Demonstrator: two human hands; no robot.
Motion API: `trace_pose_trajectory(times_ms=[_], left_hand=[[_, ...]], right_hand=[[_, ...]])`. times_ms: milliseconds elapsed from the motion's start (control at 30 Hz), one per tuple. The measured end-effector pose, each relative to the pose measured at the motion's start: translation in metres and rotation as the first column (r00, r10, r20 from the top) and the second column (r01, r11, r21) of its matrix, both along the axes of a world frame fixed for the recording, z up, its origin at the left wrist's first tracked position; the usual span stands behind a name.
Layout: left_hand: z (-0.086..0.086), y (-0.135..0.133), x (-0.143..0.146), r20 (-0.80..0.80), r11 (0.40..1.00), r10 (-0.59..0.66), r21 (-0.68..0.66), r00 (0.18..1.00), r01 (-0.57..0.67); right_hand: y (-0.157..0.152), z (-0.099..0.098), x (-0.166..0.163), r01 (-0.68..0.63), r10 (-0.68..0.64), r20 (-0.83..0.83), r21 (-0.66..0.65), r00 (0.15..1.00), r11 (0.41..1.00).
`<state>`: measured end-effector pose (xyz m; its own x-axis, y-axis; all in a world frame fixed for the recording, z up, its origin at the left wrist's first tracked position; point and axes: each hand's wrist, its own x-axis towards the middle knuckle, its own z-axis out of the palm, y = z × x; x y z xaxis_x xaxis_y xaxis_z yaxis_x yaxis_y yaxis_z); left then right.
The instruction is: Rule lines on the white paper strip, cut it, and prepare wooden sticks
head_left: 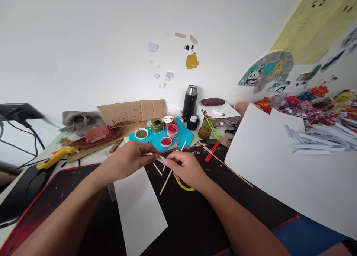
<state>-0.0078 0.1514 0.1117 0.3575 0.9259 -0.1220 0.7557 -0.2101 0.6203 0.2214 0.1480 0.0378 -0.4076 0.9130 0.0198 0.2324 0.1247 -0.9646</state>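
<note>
My left hand [129, 157] and my right hand [187, 167] meet over the black mat [189, 218], fingers pinched. A short, thin wooden stick [161, 157] runs between their fingertips, and both hands grip it. Under my right hand lies a longer wooden stick [165, 185], with a shorter stick piece [157, 169] to its left. A yellow loop [185, 188] shows partly beneath my right palm; the rest is hidden. Below my left hand is a sheet of white paper [141, 211].
Open paint jars [156, 125] stand on blue card [131, 137] at the back. A black flask [190, 103] is behind them. At left lie a yellow glue gun [55, 157] and a model boat [97, 135]. Large white paper [267, 166] and paper strips [329, 138] cover the right.
</note>
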Motion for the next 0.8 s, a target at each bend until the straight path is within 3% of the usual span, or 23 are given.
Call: trace_pose_trajectory(times_ms=[100, 200, 367, 567, 800], left_hand=[[-0.003, -0.001, 0.003, -0.093, 0.999, 0.019, 0.037, 0.996, -0.016], [-0.002, -0.003, 0.006, -0.147, 0.999, 0.004, 0.053, 0.989, 0.004], [-0.002, -0.005, 0.009, -0.222, 0.995, -0.032, 0.08, 0.974, 0.051], [-0.016, -0.004, 0.021, -0.288, 0.985, 0.022, 0.169, 0.957, 0.028], [-0.024, -0.002, 0.026, -0.107, 0.992, 0.097, 0.096, 0.989, -0.087]], right_hand=[[0.001, -0.006, -0.001, 0.048, -0.077, 0.14, 0.2, 0.987, 0.979], [0.003, -0.007, 0.0, 0.033, -0.108, 0.23, 0.307, 0.967, 0.951], [0.002, -0.005, 0.002, -0.015, -0.108, 0.306, 0.372, 0.946, 0.928], [0.003, -0.009, 0.002, -0.078, -0.103, 0.396, 0.416, 0.913, 0.906], [0.005, -0.013, 0.003, -0.126, -0.072, 0.408, 0.439, 0.91, 0.89]])
